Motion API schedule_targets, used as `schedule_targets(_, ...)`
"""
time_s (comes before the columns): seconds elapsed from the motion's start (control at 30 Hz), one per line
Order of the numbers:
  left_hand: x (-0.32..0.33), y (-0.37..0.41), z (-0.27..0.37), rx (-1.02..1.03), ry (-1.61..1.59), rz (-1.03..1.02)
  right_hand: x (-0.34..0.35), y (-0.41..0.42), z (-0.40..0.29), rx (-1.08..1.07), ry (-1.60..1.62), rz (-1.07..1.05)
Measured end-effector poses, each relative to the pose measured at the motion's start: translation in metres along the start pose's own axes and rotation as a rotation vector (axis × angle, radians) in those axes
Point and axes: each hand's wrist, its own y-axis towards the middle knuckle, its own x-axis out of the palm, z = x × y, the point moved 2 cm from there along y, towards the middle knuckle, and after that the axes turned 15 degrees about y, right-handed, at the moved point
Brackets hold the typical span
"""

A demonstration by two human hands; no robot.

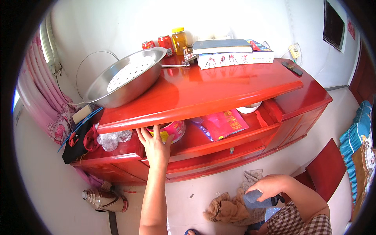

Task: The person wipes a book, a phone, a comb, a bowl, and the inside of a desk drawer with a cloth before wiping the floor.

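My left hand [155, 147] reaches under the overhanging front edge of the red cabinet top [188, 94]. Its fingers are spread against a pink and yellow round tub [177, 131] on the shelf below; the fingertips are partly hidden, and a firm hold cannot be made out. Lower right, my right hand [270, 186] grips a grey-blue cloth item [258, 201] with a dark strap, held above the floor. On the same shelf, right of the tub, lie a pink-red packet [224, 124], a purple-handled item [202, 127] and a white bowl [249, 108].
A steel basin [132, 94] with a perforated white plate tilts at the cabinet top's left. Behind stand red cans [166, 45], a yellow-lidded jar [179, 41] and a book [223, 47] on a box. A thermos flask [105, 200] and brown cloth [229, 208] lie on the floor.
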Motion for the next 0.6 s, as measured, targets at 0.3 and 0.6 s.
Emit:
schedule_targets(0.3,0.002,0.001,-0.004,-0.135,-0.5,-0.013,0.013,-0.018,0.007,0.036,-0.009,0.017)
schedule_targets(0.6,-0.012,-0.001,-0.014,-0.25,-1.182,-0.205,0.013,-0.025,-0.001,0.012,-0.011,0.05)
